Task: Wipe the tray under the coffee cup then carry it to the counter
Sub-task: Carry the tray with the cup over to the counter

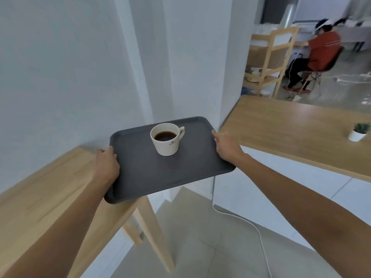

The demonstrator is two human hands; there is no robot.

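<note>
Tray [160, 177], dark grey, carried level in the air between both hands, gripped at its two short edges, likely so the coffee cup [166, 140] doesn't spill; wood counter [291, 133] just beyond the right-hand fingers, a second counter [50, 187] under the left-hand ones. Left hand [106, 165] fingers curled shut over the near-left rim, right hand [226, 145] fingers closed along the right rim, thumb on top. Cup, full, sits between the two grips, touching neither.
</note>
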